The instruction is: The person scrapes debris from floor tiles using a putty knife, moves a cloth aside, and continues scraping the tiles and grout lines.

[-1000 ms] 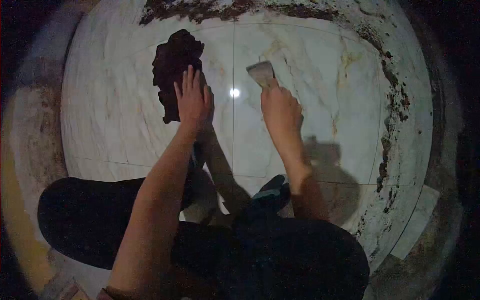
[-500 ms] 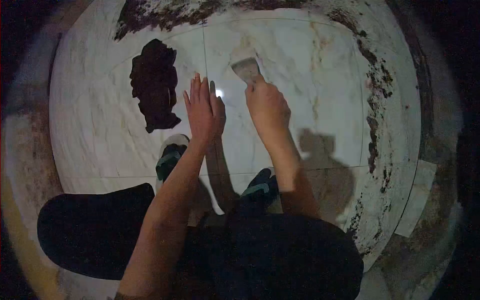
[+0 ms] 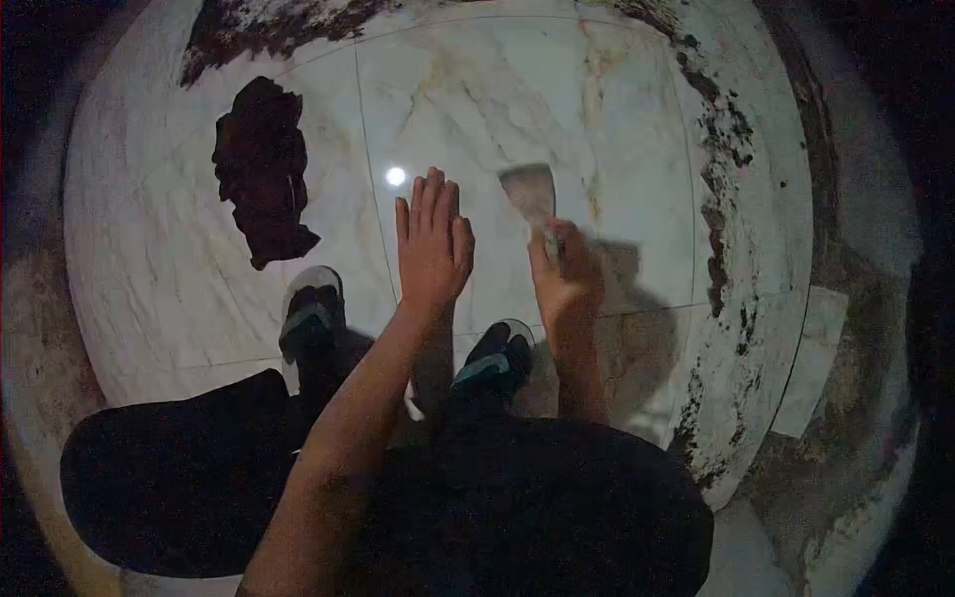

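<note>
My right hand [image 3: 568,269] grips the handle of a putty knife [image 3: 529,191], its broad metal blade pointing away from me over the marble-patterned tiles [image 3: 477,119]. To its left, my left hand [image 3: 434,237] is stretched out palm down over the tiles, fingers straight and lying side by side, with nothing held. A crumpled dark cloth [image 3: 264,169] lies on the tiles further left, out of reach of both hands' fingertips.
Dark, crumbly dirt [image 3: 731,149] runs along the right side, and more dirt [image 3: 269,35] lies across the far edge. My sandalled feet [image 3: 316,298] rest on the tiles just below the hands. A loose pale tile piece [image 3: 811,363] lies at the right.
My right hand has drawn the putty knife back toward me and a little right. The left hand has moved slightly right and nearer. The whole view has shifted, moving the cloth left.
</note>
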